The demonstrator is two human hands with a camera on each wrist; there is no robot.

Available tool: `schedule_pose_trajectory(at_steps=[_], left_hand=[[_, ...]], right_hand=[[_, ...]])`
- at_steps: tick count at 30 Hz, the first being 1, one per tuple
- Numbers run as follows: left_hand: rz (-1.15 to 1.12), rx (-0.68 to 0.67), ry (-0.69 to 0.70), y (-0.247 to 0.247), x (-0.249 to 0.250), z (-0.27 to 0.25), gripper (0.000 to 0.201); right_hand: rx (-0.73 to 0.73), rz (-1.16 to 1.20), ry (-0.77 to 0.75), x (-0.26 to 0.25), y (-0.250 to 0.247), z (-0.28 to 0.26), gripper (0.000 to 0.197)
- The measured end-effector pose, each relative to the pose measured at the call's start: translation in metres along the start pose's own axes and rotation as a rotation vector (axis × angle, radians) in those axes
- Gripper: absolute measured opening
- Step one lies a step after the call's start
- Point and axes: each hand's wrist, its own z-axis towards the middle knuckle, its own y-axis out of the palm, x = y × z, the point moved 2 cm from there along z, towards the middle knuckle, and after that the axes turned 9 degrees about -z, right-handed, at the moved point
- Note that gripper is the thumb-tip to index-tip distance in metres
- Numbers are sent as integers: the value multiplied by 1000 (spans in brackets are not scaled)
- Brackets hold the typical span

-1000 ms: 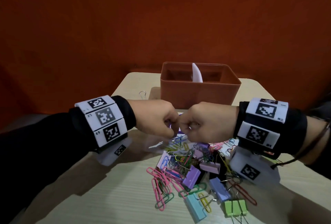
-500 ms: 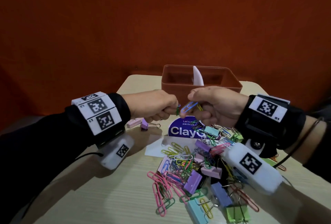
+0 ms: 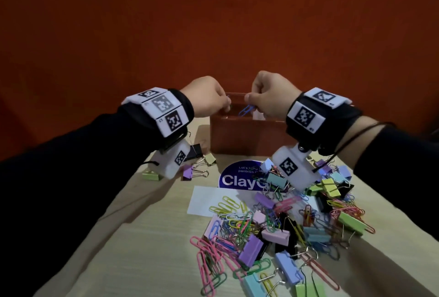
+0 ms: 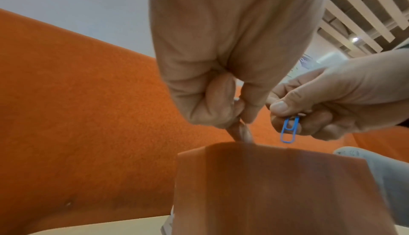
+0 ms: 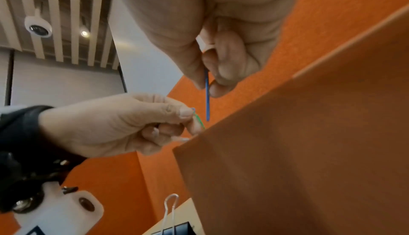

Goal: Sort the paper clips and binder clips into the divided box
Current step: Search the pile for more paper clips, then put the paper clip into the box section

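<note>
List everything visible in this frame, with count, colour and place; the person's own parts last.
Box: one, brown, far end of table.
Table: one, pale wood.
Clip pile: many paper and binder clips, mixed colours, near right of table.
Stray binder clips: a few, left of sticker.
Sticker: one, blue, before box.
Paper: one, white, under pile.
Blue clip: one, over box.
Green clip: one.
Left hand: grip on green clip.
Right hand: grip on blue clip.

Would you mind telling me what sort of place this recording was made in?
Probably an office or lab recording booth: a small light wooden table against an orange felt-like wall panel, a slatted ceiling with a dome security camera, and office clips heaped beside a brown divided box.
</note>
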Motion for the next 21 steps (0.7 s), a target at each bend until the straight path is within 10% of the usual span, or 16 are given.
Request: schedule_pose_trajectory(at_steps=[14, 21], left_hand=[[-1, -167, 4, 10, -6, -2, 41], [178, -25, 230, 19, -1, -40, 21]], right_hand=[[-94, 71, -31, 0, 15, 1, 33], [-13, -39, -104, 3, 8, -8, 29]])
